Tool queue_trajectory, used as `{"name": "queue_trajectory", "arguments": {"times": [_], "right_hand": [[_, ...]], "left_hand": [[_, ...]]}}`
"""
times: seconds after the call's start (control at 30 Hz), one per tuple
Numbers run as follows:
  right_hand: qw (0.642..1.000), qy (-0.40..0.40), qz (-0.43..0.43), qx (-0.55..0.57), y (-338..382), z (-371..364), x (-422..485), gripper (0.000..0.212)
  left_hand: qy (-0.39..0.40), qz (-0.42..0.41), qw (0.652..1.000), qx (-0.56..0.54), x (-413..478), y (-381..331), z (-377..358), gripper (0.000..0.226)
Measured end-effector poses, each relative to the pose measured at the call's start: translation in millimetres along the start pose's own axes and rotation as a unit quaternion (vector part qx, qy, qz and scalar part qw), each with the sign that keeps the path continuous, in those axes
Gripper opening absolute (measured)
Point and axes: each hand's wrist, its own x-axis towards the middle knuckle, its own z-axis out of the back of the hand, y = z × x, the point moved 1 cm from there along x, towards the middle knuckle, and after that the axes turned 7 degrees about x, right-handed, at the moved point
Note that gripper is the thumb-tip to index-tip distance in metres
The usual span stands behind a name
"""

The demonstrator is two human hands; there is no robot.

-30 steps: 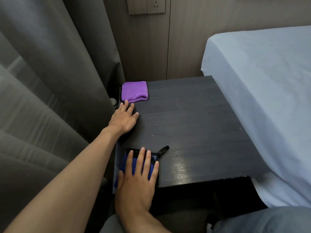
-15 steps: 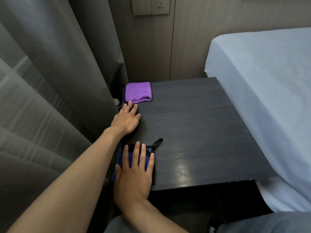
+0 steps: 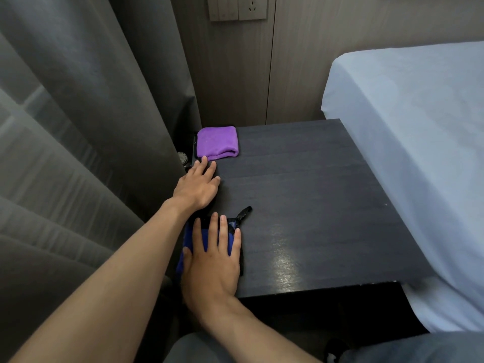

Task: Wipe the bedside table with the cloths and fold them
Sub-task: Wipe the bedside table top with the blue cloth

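Left hand: the left hand lies flat on the desk, palm down, with its fingers straight. It holds nothing.
Left fingertips: they reach right up to the near edge of the purple cloth. I cannot tell if they touch it.
Right hand: the right hand lies flat on top of the blue cloth. Its fingers are straight and spread out, not curled round it.
Purple cloth: it is folded small and sits in the far left corner of the desk.
Blue cloth: it is at the near left corner of the desk, mostly hidden under the right hand. It has a black edge, and a black loop sticks out past the fingertips.
Desk: dark, with a shiny patch near the front.
Bed: a bed with a pale blue sheet is on the right, against the desk.
Curtain: a grey curtain hangs on the left.
Wall: a socket is up on the wall behind the desk.
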Motion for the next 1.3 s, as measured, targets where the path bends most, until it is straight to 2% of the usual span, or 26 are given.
{"name": "queue_trajectory", "arguments": {"times": [0.23,0.33,0.47,0.57,0.77,0.9,1.1,1.3], "right_hand": [[0.998,-0.038,0.042,-0.014,-19,6,10,0.061],[0.998,-0.031,0.048,-0.016,-24,12,13,0.061],[0.998,-0.046,0.043,-0.017,-38,19,15,0.08],[0.997,-0.05,0.018,-0.053,-65,26,18,0.067],[0.992,-0.121,-0.028,-0.037,-127,44,-3,0.06],[0.987,-0.139,-0.034,-0.075,-179,57,-35,0.058],[0.981,-0.159,-0.082,-0.081,-247,77,-78,0.064],[0.969,-0.196,-0.142,-0.056,-305,100,-98,0.067]], "left_hand": [[0.001,-0.001,1.0,0.001,2,1,-2,0.059],[0.012,0.001,1.0,-0.009,1,-1,1,0.059],[0.025,-0.001,0.998,-0.053,5,-1,7,0.056],[-0.014,-0.015,0.994,-0.107,3,3,15,0.049],[-0.15,-0.029,0.986,-0.059,-17,0,9,0.026],[-0.197,-0.015,0.98,-0.032,-24,-16,8,0.024],[-0.224,-0.037,0.974,-0.01,-32,-50,14,0.026],[-0.218,-0.055,0.974,-0.01,-34,-80,20,0.03]]}}
